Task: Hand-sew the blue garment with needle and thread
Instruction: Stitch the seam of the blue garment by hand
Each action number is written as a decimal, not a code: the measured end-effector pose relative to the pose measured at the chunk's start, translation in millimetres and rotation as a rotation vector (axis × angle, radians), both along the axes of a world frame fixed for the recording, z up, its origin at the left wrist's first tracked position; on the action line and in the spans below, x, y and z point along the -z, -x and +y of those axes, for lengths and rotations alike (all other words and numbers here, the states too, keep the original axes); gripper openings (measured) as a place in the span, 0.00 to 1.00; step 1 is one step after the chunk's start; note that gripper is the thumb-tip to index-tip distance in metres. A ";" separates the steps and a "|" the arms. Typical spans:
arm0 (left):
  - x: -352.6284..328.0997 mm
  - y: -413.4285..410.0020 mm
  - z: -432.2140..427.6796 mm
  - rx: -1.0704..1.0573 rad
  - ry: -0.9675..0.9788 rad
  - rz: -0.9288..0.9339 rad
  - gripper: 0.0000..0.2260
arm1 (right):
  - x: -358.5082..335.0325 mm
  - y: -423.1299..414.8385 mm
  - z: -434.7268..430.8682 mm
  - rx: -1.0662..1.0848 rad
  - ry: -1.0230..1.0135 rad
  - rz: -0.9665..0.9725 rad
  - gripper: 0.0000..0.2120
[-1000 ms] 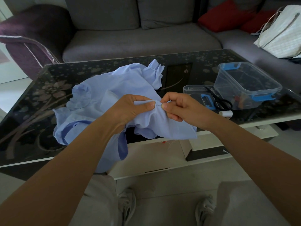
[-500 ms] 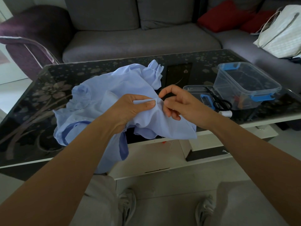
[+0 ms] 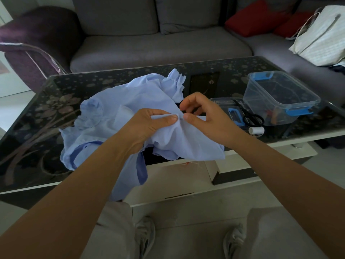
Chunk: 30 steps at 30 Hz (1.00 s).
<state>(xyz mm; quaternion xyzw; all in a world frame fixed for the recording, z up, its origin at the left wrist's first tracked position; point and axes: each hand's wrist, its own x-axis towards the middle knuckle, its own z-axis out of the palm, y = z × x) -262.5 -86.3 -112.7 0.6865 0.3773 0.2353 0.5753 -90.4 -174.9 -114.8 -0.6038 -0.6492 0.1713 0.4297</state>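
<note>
1. Blue garment (image 3: 130, 101): pale blue thin fabric, crumpled, with gathered ruffle edges and a darker blue band along one hem. It lies bunched on the dark floral glass table (image 3: 46, 109), and its near part hangs over the front edge toward the person's lap.
2. Left hand (image 3: 149, 126): thumb and forefinger pinch a narrow fold of the fabric, lifted off the table.
3. Right hand (image 3: 207, 118): thumb tip pressed on the same fold, just beside the left thumb. Other fingers curl behind the cloth and the index arches above it. Needle and thread are too small to make out.
4. Right of the garment on the table: clear box with blue clips (image 3: 280, 98), black scissors (image 3: 252, 116), white spool (image 3: 256, 130).
</note>
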 end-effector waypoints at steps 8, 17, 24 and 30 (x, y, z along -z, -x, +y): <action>-5.8 -5.8 -7.7 -0.021 0.060 0.025 0.07 | 3.5 6.0 1.2 -0.038 -0.191 -0.115 0.04; -1.3 -5.2 -4.5 -0.141 0.062 -0.013 0.14 | -15.0 38.2 -14.3 -0.438 -0.019 0.217 0.02; 2.7 -3.4 8.2 -0.270 0.051 -0.081 0.07 | -19.0 39.9 -30.2 -1.257 1.338 0.198 0.09; 3.5 -2.8 10.7 -0.266 0.086 -0.081 0.05 | -22.6 27.5 -23.2 -0.550 0.778 0.331 0.04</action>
